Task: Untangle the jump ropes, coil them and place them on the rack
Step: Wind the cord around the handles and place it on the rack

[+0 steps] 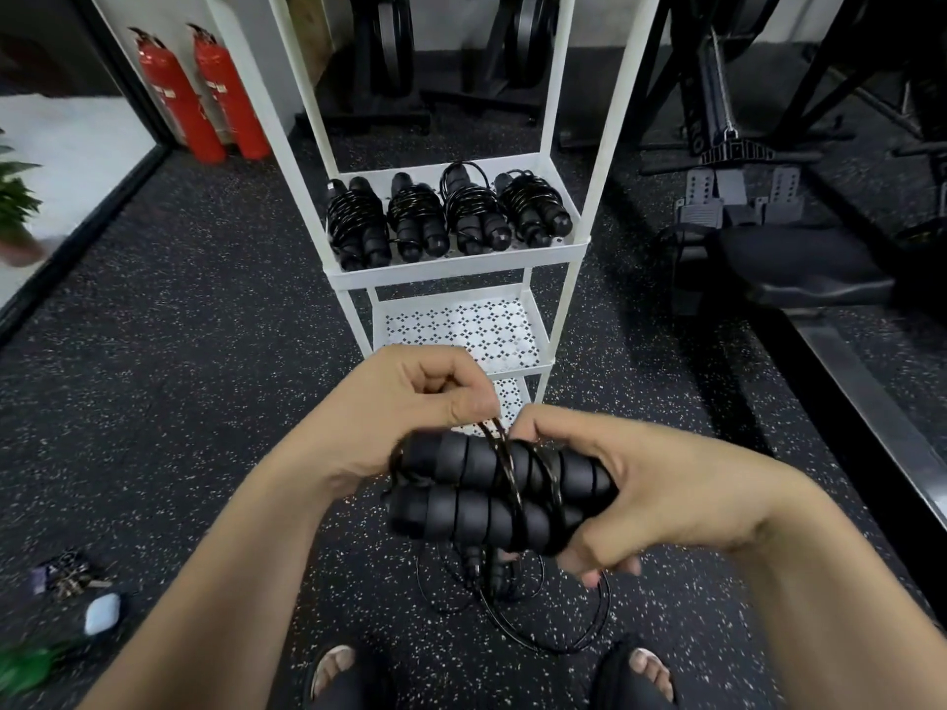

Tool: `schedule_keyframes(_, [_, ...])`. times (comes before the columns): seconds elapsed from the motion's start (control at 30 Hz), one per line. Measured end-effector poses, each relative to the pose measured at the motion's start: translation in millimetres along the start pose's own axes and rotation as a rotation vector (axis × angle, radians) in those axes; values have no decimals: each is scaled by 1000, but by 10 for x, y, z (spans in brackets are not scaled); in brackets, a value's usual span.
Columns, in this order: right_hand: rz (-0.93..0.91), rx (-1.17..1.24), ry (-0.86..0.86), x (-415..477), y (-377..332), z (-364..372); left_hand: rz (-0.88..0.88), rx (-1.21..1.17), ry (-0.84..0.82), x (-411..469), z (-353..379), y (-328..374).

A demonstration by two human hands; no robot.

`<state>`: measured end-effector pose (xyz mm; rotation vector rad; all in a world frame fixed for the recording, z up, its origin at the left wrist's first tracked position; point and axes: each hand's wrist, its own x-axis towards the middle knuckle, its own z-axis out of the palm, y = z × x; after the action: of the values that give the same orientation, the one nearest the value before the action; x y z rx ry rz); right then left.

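Observation:
My right hand [635, 497] grips two black ribbed jump-rope handles [461, 491] held side by side, with a few turns of black cord round them. My left hand [410, 402] pinches the cord [494, 427] just above the handles. The loose remainder of the cord [553, 617] hangs down and loops on the floor between my feet. Straight ahead stands the white rack [451, 263]; several coiled black jump ropes [446, 217] lie in a row on its upper shelf.
The rack's lower perforated shelves [461, 325] hold nothing. Two red fire extinguishers [205, 94] stand at the back left. Black gym machines and a padded bench [799, 269] fill the right. Keys [66, 579] and a small white case [102, 612] lie on the speckled floor at left.

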<state>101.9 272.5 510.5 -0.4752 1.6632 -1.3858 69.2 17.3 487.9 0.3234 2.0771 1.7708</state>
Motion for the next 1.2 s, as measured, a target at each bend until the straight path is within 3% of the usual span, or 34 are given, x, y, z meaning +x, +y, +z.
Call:
schedule_keyframes(0.1, [-161, 150, 55, 24, 7, -12, -114, -8, 44, 123, 8, 22])
schedule_keyframes(0.2, [-259, 289, 185, 84, 43, -8, -14, 43, 152, 86, 58, -51])
schedule_keyframes(0.3, [-315, 368, 359, 155, 49, 5, -92, 19, 212, 82, 190, -141])
schedule_keyframes(0.63, [-241, 283, 810, 318, 231, -40, -74, 529, 92, 136, 339, -217])
schedule_keyframes(0.77, [-124, 15, 990, 357, 319, -119, -80, 692, -1, 88, 363, -158])
schedule_keyframes(0.97, [96, -241, 817, 255, 304, -201, -54, 606, 80, 11, 185, 1])
schedule_keyframes(1.2, [211, -234, 330, 183, 206, -123, 10, 350, 152, -94, -25, 121])
